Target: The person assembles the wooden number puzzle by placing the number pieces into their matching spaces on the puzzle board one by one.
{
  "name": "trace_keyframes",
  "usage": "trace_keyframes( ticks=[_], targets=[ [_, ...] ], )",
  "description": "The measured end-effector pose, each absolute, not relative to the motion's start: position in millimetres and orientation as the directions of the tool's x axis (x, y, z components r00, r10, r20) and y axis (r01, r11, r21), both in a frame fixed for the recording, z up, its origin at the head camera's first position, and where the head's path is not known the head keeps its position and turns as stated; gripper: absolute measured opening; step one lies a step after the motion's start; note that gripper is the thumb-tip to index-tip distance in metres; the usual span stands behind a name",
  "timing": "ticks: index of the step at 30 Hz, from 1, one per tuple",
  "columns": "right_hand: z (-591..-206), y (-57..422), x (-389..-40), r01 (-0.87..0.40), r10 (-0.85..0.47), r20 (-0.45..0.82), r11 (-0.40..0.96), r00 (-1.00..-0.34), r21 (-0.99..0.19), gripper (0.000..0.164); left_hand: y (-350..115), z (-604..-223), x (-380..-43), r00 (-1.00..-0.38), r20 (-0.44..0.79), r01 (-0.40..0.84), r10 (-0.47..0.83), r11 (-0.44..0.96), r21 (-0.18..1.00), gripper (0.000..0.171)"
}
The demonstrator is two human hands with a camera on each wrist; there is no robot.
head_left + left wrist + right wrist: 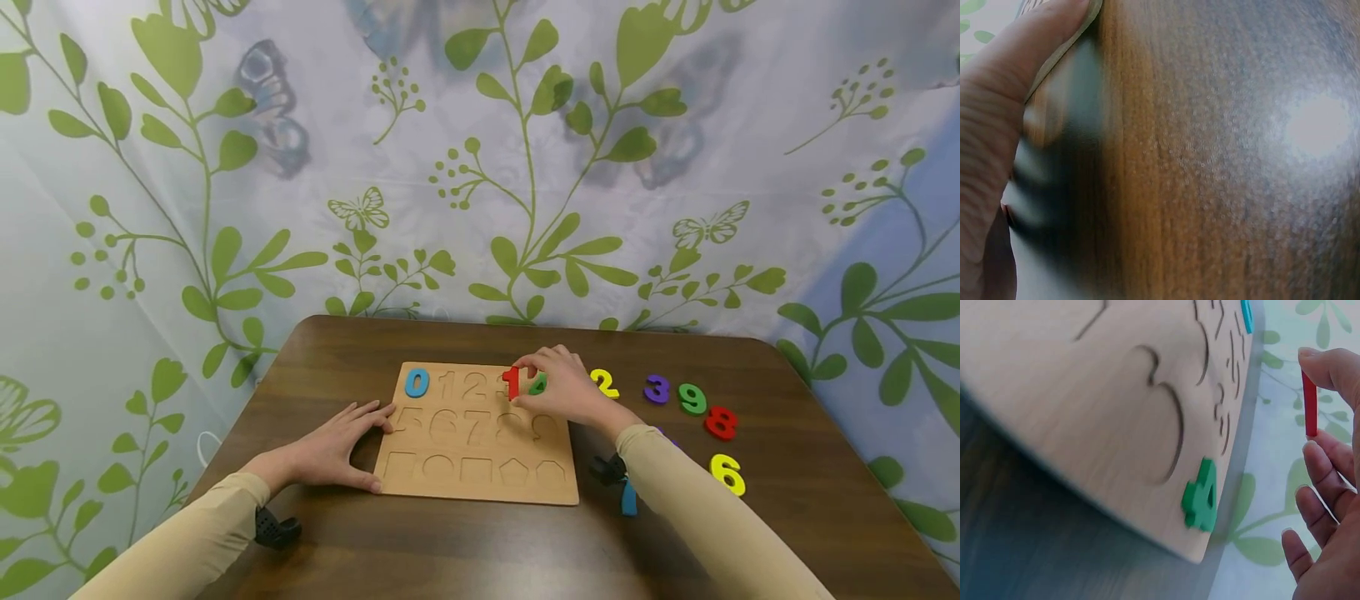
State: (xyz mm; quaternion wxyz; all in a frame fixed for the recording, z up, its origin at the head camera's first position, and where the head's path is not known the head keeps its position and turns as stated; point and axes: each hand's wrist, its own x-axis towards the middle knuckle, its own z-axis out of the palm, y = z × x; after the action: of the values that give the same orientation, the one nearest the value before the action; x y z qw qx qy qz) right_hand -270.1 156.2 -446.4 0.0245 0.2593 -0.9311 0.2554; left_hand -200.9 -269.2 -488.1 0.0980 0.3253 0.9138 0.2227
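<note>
Between thumb and index finger, my right hand (564,389) pinches a red number 1 (512,383), held upright above the top row of a wooden number board (480,487). In the right wrist view the red piece shows edge-on. A green number 4 (1200,499) lies at the board's top right corner, partly hidden by the right hand in the head view. The blue number 0 (416,383) sits at the top left. My left hand (330,446) rests beside the board's left edge, fingers spread, with fingertips and thumb touching it. The left wrist view shows mainly its thumb (997,112).
Right of the board lie a yellow 2 (603,384), purple 3 (657,389), green 9 (692,399), red 8 (722,422) and yellow 6 (727,474). A blue piece (628,498) and a purple piece are partly hidden by the right forearm. A patterned cloth (480,167) hangs behind the table.
</note>
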Motion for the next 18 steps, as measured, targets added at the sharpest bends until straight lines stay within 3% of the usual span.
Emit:
trace_keyframes(
  ticks=[18],
  targets=[
    [-443.5, 110.4, -282.1, -0.495, -0.490, 0.147, 0.722, -0.859, -0.483, 0.051, -269.2, -489.1, -203.1, -0.773, -0.049, 0.543, 0.633, 0.699, 0.465, 0.078]
  ],
)
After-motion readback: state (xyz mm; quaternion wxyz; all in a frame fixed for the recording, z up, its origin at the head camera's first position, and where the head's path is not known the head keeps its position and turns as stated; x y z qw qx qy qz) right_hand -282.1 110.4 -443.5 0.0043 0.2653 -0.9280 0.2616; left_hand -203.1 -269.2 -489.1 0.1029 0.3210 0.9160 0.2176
